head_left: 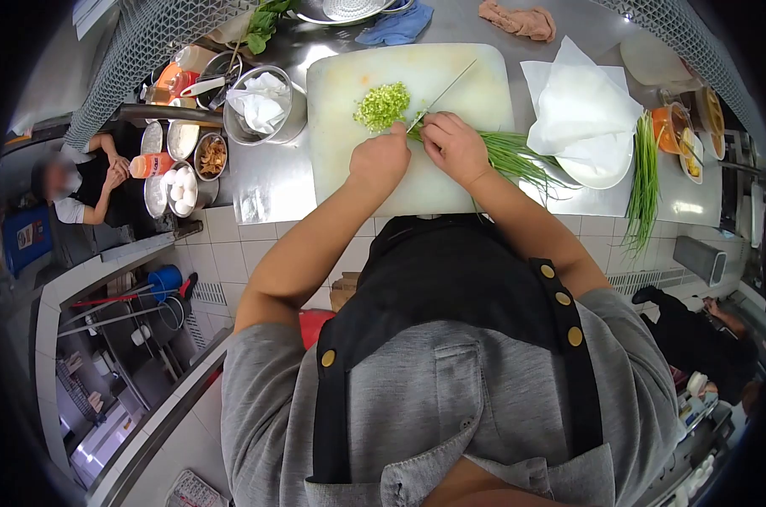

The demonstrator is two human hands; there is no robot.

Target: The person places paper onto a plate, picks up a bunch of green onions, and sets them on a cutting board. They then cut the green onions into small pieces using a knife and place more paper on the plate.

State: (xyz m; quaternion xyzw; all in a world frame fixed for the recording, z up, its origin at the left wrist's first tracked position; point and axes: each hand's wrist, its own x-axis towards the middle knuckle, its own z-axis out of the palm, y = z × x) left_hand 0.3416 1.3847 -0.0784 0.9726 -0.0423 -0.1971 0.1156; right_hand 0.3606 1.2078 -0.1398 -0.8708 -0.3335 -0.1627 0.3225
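While my left hand point(381, 160) is closed on the knife point(446, 91), my right hand point(456, 150), fingers curled, pins the green stalks point(514, 156) to the cutting board point(341, 84), upper centre of frame, likely for steadiness, chopped pile point(382, 106) clear left.

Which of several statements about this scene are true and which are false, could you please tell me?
1. The left hand is empty. False: it grips the knife.
2. The right hand holds the long green stalks on the cutting board. True.
3. The chopped greens lie to the right of the blade. False: they lie to its left.
4. A second bunch of stalks hangs over the counter's near edge. True.
5. The blue cloth lies on the cutting board. False: it lies beyond the board's far edge.
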